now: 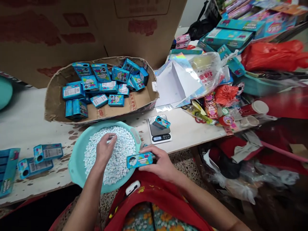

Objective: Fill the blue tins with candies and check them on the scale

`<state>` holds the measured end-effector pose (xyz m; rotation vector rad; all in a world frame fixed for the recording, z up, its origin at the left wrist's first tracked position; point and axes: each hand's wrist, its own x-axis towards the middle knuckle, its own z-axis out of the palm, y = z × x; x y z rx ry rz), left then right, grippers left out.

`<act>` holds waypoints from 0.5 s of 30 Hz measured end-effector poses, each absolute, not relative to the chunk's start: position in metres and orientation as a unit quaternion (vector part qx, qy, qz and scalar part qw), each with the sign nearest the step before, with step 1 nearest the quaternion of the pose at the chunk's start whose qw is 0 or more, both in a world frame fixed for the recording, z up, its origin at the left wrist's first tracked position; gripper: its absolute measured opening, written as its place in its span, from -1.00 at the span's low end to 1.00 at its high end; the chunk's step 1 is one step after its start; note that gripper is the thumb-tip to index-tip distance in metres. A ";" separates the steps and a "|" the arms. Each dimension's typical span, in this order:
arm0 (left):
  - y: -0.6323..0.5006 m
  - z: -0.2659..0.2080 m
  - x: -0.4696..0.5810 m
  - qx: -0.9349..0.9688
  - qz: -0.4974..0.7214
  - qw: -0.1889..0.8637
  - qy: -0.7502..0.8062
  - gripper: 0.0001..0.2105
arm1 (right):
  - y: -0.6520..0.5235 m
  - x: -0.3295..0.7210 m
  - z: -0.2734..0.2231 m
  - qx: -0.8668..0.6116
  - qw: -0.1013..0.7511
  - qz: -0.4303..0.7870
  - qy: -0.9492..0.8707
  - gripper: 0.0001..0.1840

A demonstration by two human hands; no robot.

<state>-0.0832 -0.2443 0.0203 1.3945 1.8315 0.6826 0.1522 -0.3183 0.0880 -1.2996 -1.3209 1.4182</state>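
My right hand (161, 163) grips a small blue candy box (139, 160) by its right end, at the near right rim of a turquoise bowl (75, 160). Through the box's round window at the left end, something pale shows. White candies (117, 170) fill much of the bowl. Above them is my left hand (105, 148), its fingers curled together at the tips; what they hold, if anything, is too small to make out. Behind the bowl's right side, a kitchen scale (159, 129) carries another blue candy box (161, 122), and its display is lit.
A cut-down cardboard box (139, 104) with several blue candy boxes stands behind the bowl. More blue boxes (48, 152) lie at the left, beside a blue display carton (9, 171). Bags, cups and packets crowd the right, near a red plastic bag (271, 54).
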 end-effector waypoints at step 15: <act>-0.172 -0.002 0.091 0.784 0.200 0.372 0.454 -0.55 | -0.331 0.330 -0.045 -0.791 0.536 0.202 -0.215 -0.41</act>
